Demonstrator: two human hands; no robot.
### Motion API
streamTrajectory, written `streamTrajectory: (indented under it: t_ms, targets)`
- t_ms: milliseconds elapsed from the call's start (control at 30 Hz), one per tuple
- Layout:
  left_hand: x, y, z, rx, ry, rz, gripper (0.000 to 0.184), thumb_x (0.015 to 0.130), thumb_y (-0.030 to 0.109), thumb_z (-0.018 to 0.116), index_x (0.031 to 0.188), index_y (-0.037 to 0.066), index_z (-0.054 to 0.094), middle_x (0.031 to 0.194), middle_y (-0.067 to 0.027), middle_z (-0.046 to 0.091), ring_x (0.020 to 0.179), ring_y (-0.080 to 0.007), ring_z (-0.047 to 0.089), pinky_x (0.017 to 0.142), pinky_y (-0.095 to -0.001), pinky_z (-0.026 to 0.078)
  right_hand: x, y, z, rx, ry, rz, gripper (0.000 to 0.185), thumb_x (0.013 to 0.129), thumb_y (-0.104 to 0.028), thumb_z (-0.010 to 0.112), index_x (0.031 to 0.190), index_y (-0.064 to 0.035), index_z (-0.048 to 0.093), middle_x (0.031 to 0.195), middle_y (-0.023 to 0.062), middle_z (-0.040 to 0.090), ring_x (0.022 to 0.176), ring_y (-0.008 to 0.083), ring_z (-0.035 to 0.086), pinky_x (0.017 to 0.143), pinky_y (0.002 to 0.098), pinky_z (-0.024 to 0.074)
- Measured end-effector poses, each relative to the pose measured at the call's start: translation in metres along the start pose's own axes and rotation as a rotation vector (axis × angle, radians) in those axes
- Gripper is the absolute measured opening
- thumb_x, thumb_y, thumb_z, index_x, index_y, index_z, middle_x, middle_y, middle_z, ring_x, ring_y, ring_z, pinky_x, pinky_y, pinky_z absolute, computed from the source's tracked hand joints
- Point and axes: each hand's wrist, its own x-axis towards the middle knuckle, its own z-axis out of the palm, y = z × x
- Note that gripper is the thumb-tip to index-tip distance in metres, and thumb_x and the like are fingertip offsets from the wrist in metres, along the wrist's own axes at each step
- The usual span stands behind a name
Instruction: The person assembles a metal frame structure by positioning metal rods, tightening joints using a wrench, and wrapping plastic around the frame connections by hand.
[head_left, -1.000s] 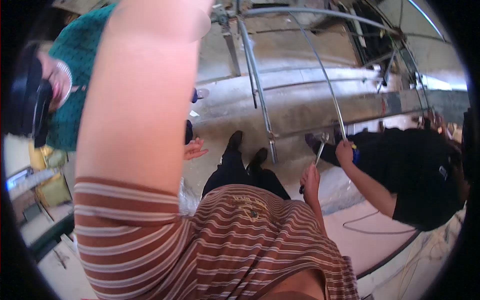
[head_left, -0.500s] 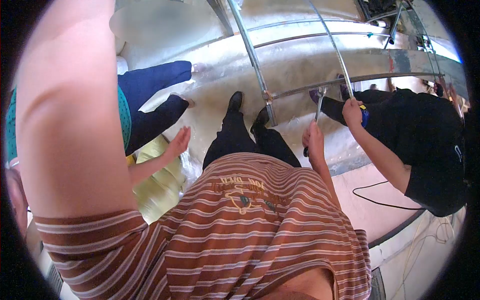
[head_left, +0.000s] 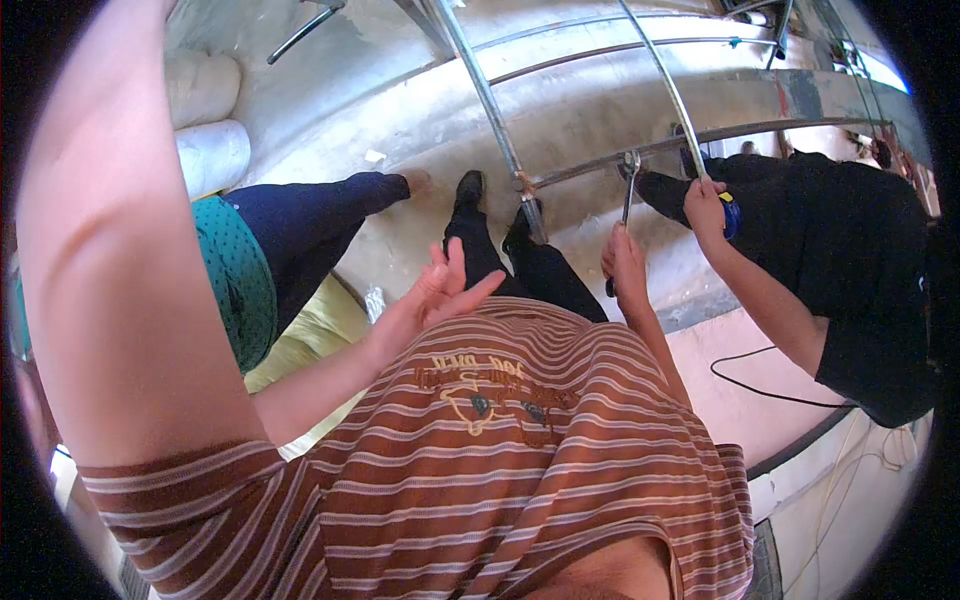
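My right hand point(head_left: 624, 262) is closed around the handle of a silver wrench point(head_left: 628, 196), in front of my striped shirt. The wrench points away from me, and its head appears close to a thin metal bar point(head_left: 660, 147); I cannot tell whether they touch. Left of it, an upright metal pipe point(head_left: 495, 115) meets the bar at a rusty joint. My left arm point(head_left: 130, 270) is raised along the left side, and its hand is out of view.
At left, a person in teal point(head_left: 235, 270) reaches a spread hand point(head_left: 435, 295) before my shirt. At right, a person in black point(head_left: 850, 280) holds a long narrow strip point(head_left: 672, 90), with a blue and yellow tape measure point(head_left: 731, 215) at that hand. A black cable point(head_left: 760, 395) lies beyond.
The hand of the person in teal has moved right, in front of my shirt, and its fingers have spread. My right hand keeps hold of the wrench. The view has shifted slightly.
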Motion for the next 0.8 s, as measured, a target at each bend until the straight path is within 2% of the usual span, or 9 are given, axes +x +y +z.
streamTrajectory:
  t_ms: [100, 133, 267, 367, 500, 533, 600, 700, 800]
  targets:
    - [0.0, 0.008, 0.009, -0.319, -0.04, -0.142, 0.063, 0.099, 0.01, 0.047, 0.15, 0.005, 0.011, 0.127, -0.0073, 0.056, 0.116, -0.0123, 0.053, 0.105, -0.0275, 0.037, 0.001, -0.002, 0.0, -0.027, 0.011, -0.009, 0.038, 0.099, -0.043, 0.048, 0.073, -0.0158, 0.042, 0.057, -0.0056, 0.037, 0.046, 0.0054, 0.034, 0.041, 0.0244, 0.027]
    - [0.002, 0.013, 0.01, -0.12, -0.082, -0.036, 0.069, 0.099, 0.009, 0.048, 0.152, 0.007, 0.004, 0.125, -0.0081, 0.057, 0.114, -0.0137, 0.054, 0.103, -0.0269, 0.038, 0.001, -0.002, 0.0, -0.02, 0.006, 0.0, 0.038, 0.099, -0.043, 0.048, 0.073, -0.0152, 0.043, 0.057, -0.0053, 0.038, 0.046, 0.0059, 0.035, 0.042, 0.0249, 0.0279]
    - [0.003, 0.035, 0.016, -0.056, -0.121, -0.06, 0.073, 0.096, 0.003, 0.049, 0.152, 0.007, 0.003, 0.124, -0.0099, 0.057, 0.114, -0.016, 0.054, 0.101, -0.0271, 0.04, 0.005, 0.007, -0.005, -0.195, 0.067, -0.039, 0.042, 0.098, -0.045, 0.047, 0.071, -0.0124, 0.046, 0.058, -0.0037, 0.041, 0.048, 0.0082, 0.039, 0.044, 0.0267, 0.0322]
    - [0.001, 0.031, 0.015, -0.191, -0.117, -0.018, 0.071, 0.097, 0.003, 0.048, 0.152, 0.008, 0.004, 0.125, -0.0094, 0.056, 0.114, -0.0149, 0.054, 0.1, -0.0261, 0.04, 0.006, 0.011, -0.004, -0.135, 0.042, -0.054, 0.045, 0.097, -0.046, 0.047, 0.071, -0.0102, 0.048, 0.059, -0.0024, 0.044, 0.05, 0.0094, 0.042, 0.046, 0.0279, 0.0347]
    - [-0.009, 0.052, 0.01, -0.194, -0.123, 0.016, 0.061, 0.097, 0.006, 0.049, 0.151, 0.006, 0.02, 0.13, -0.0097, 0.053, 0.117, -0.0136, 0.052, 0.102, -0.026, 0.038, 0.008, 0.017, -0.007, -0.097, 0.024, -0.056, 0.043, 0.097, -0.046, 0.048, 0.073, -0.0101, 0.049, 0.06, -0.0024, 0.045, 0.05, 0.0089, 0.042, 0.046, 0.027, 0.0349]
    - [-0.014, 0.061, 0.006, -0.178, -0.159, 0.036, 0.059, 0.097, 0.007, 0.049, 0.15, 0.006, 0.022, 0.131, -0.0099, 0.052, 0.118, -0.0141, 0.052, 0.102, -0.026, 0.038, 0.004, 0.013, -0.001, -0.037, 0.009, -0.043, 0.035, 0.101, -0.039, 0.046, 0.076, -0.0145, 0.041, 0.06, -0.0075, 0.034, 0.048, 0.0038, 0.031, 0.042, 0.022, 0.0251]
    - [-0.025, 0.091, -0.004, -0.144, -0.237, 0.075, 0.057, 0.098, 0.008, 0.049, 0.149, 0.005, 0.025, 0.133, -0.0104, 0.052, 0.118, -0.0152, 0.052, 0.102, -0.0261, 0.038, 0.004, 0.012, -0.001, -0.033, 0.016, -0.034, 0.035, 0.1, -0.039, 0.046, 0.076, -0.0144, 0.041, 0.061, -0.0072, 0.034, 0.048, 0.004, 0.03, 0.043, 0.022, 0.0251]
    - [-0.044, 0.162, -0.027, 0.165, -0.26, 0.334, 0.056, 0.098, 0.009, 0.049, 0.149, 0.004, 0.026, 0.136, -0.0113, 0.05, 0.119, -0.0177, 0.052, 0.103, -0.0265, 0.037, 0.01, 0.02, -0.004, -0.043, 0.004, -0.079, 0.035, 0.1, -0.038, 0.046, 0.075, -0.0145, 0.041, 0.061, -0.0067, 0.034, 0.049, 0.0042, 0.031, 0.043, 0.0222, 0.0249]
    - [-0.063, 0.257, -0.06, -0.083, -0.278, 0.305, 0.059, 0.096, 0.008, 0.053, 0.148, 0.004, 0.026, 0.139, -0.0116, 0.048, 0.123, -0.0189, 0.049, 0.105, -0.0284, 0.036, 0.008, 0.015, -0.004, -0.06, 0.009, -0.092, 0.035, 0.1, -0.038, 0.047, 0.074, -0.0146, 0.041, 0.061, -0.0065, 0.035, 0.049, 0.0045, 0.031, 0.044, 0.0226, 0.0248]
